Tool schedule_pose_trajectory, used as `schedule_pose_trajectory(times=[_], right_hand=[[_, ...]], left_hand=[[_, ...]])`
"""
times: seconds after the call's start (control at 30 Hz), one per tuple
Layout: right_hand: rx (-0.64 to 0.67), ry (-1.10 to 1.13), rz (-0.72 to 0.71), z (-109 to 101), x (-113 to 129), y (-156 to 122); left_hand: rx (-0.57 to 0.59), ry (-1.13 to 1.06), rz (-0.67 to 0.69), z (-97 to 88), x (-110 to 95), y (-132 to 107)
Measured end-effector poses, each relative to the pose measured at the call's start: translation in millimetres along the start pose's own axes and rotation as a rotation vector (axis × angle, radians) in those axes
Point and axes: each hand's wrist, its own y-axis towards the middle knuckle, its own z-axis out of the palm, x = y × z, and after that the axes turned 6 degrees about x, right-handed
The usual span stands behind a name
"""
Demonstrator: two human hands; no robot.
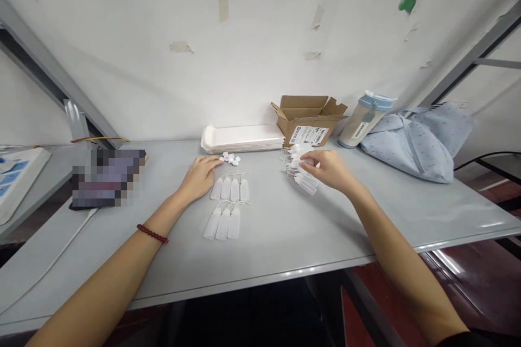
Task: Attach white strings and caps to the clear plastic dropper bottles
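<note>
My left hand (pixel 201 175) rests flat on the grey table (pixel 285 227), fingers stretched toward a few small white caps (pixel 230 159). Just right of it lie two neat rows of small white squeeze bottles, an upper row (pixel 230 188) and a lower row (pixel 222 223). My right hand (pixel 329 169) is curled over a loose heap of the same bottles (pixel 299 168), its fingers pinched on one of them.
A stack of white trays (pixel 242 138) and an open cardboard box (pixel 308 119) stand against the wall. A tumbler with a blue lid (pixel 365 119) and a light blue bag (pixel 415 143) sit at the right. A blurred dark object (pixel 106 178) lies at the left.
</note>
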Motion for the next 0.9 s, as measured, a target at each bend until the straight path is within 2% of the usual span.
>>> schedule_pose_trajectory(times=[0.23,0.47,0.7,0.9], right_hand=[[0.089,-0.097,0.094,-3.1,-6.3,0.3],[0.196,-0.251,0.064,-7.9,-3.6,-7.5],[0.201,-0.340,0.108,-7.1,8.3,-12.1],[0.258,-0.336,0.149,-14.5,5.4,-17.3]], left_hand=[[0.013,-0.011,0.004,-0.1,2.7,-0.5],[0.034,-0.008,-0.007,1.7,2.9,-0.5],[-0.040,-0.013,-0.018,1.1,-2.4,0.4],[-0.079,-0.019,-0.088,-2.8,-10.8,-1.2]])
